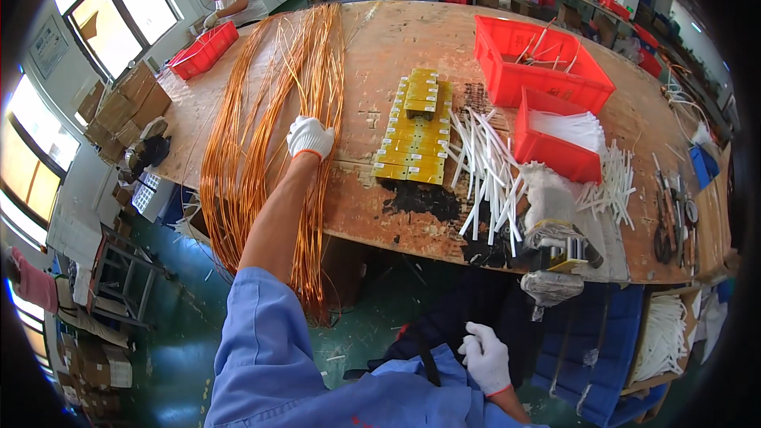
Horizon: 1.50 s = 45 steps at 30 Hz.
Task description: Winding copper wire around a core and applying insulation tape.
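Note:
Long copper wires (230, 150) lie in a thick spread across the left of the table and hang over its near edge. My left hand (310, 137), in a white knit glove, reaches out onto them, its fingers curled closed around some strands. My right hand (487, 358), gloved too, hangs near my body below the table edge. Its fingers are loosely bent and a little apart, and nothing shows in them. Yellow block-shaped parts with small white labels (412, 139) stand in rows, some stacked, right of the wires.
White tubes (485, 178) lie loose near a red bin (559, 147) of white pieces. Behind it is a larger red bin (507, 83). A clamp-like fixture wrapped in cloth (551, 226) sits at the near edge. Hand tools (666, 214) lie far right. Another person (238, 1) works beyond the table.

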{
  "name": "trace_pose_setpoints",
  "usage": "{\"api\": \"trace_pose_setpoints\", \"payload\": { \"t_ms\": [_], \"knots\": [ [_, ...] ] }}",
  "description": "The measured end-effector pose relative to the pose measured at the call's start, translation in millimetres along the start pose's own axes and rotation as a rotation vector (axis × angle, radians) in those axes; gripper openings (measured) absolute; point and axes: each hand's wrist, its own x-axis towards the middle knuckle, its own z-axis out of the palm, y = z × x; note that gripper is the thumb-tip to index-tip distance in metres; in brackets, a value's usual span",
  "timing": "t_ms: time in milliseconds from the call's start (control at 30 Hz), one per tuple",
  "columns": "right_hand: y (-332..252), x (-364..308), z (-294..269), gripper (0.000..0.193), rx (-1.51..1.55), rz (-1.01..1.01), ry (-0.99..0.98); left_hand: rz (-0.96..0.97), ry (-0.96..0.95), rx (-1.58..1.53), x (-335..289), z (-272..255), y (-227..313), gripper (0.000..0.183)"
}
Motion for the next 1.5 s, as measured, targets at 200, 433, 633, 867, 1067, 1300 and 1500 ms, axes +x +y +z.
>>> {"api": "trace_pose_setpoints", "payload": {
  "t_ms": [200, 433, 633, 867, 1067, 1300, 1500],
  "knots": [
    [8, -4, 6, 0.027, -0.120, -0.153, -0.017, -0.174, 0.064, -0.235, 10, 12, -15, 0.026],
    [15, -7, 6, 0.028, -0.113, -0.139, -0.035, -0.264, 0.139, -0.407, 8, 10, -18, 0.031],
    [20, -3, 6, 0.027, -0.122, -0.141, -0.033, -0.310, -0.044, -0.593, 18, 2, -12, 0.037],
    [3, 3, 17, 0.025, -0.110, -0.221, -0.097, -0.043, 0.492, -0.026, 34, 7, -82, 0.052],
    [-81, 21, 16, 0.076, 0.013, -0.322, -0.155, -0.164, -0.913, -1.982, -166, -165, 85, 0.040],
    [-162, -24, 20, 0.060, 0.926, -0.130, -0.676, -0.089, -0.985, -2.206, -257, -220, 145, 0.031],
    [-77, -98, -138, 0.046, 0.079, -0.184, 0.072, -0.420, -0.850, -2.269, -159, -149, 159, 0.027]
  ]
}}
